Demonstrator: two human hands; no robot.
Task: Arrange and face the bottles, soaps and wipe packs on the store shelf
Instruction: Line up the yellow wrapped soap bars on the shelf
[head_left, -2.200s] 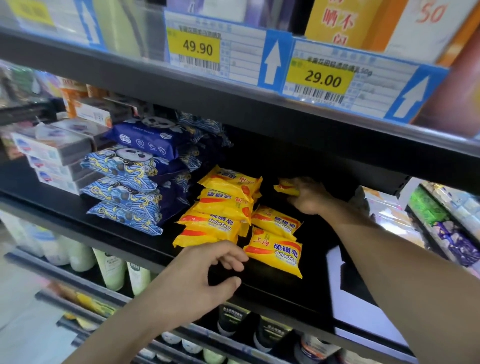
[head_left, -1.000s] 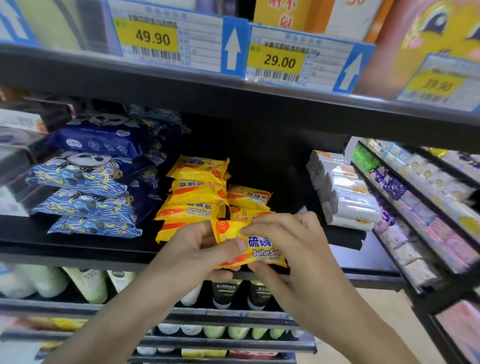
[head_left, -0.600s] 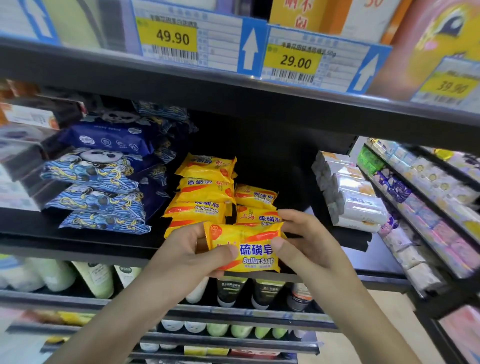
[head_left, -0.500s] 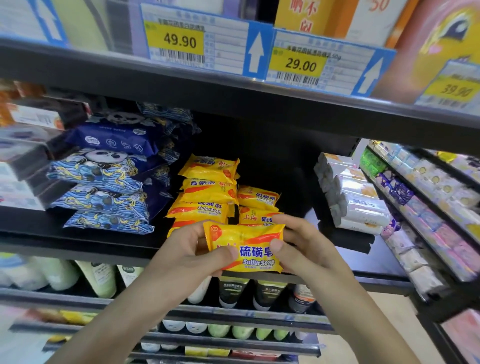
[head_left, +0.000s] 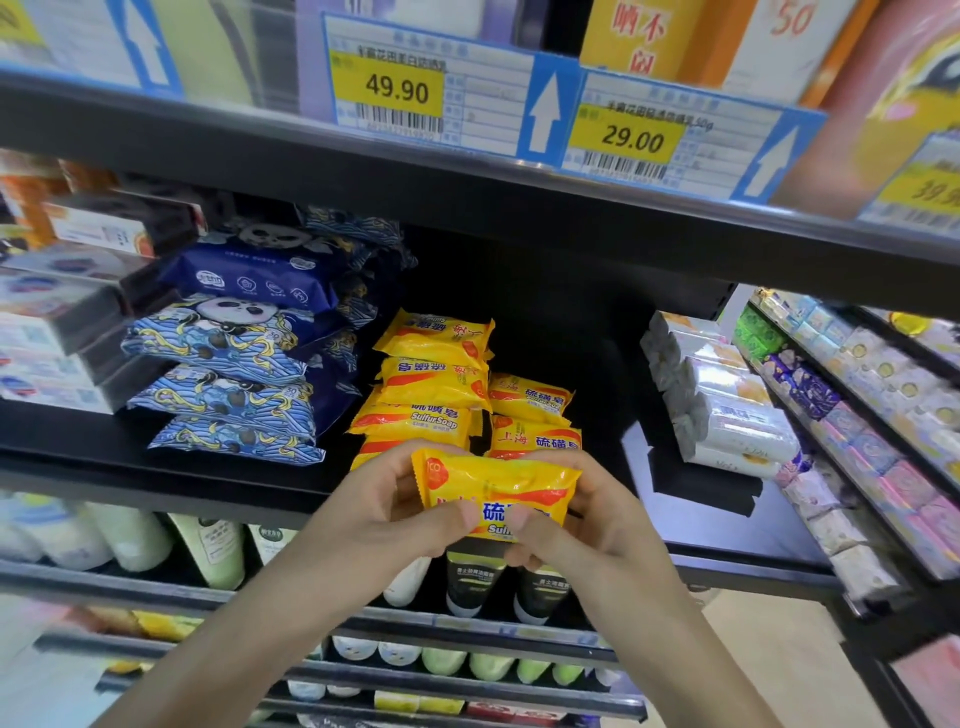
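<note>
Both hands hold one yellow sulfur soap pack (head_left: 493, 486) in front of the black shelf edge (head_left: 156, 483). My left hand (head_left: 384, 512) grips its left end, thumb on the printed face. My right hand (head_left: 582, 525) grips its right end the same way. Behind it a stack of yellow soap packs (head_left: 434, 379) stands on the shelf, the upper ones printed upside down, with a shorter stack (head_left: 530, 410) to its right. Blue panda wipe packs (head_left: 223, 358) are piled to the left.
Boxed soaps (head_left: 57, 332) sit at far left and white wrapped soaps (head_left: 727, 405) at right, with bare black shelf between them and the yellow stacks. Bottles and tubes (head_left: 472, 577) fill the lower shelves. Price tags (head_left: 431, 88) line the shelf above.
My right hand came back from deep in the shelf and both hands took up one yellow soap pack. Over the last half second the thumbs slid closer together across its face.
</note>
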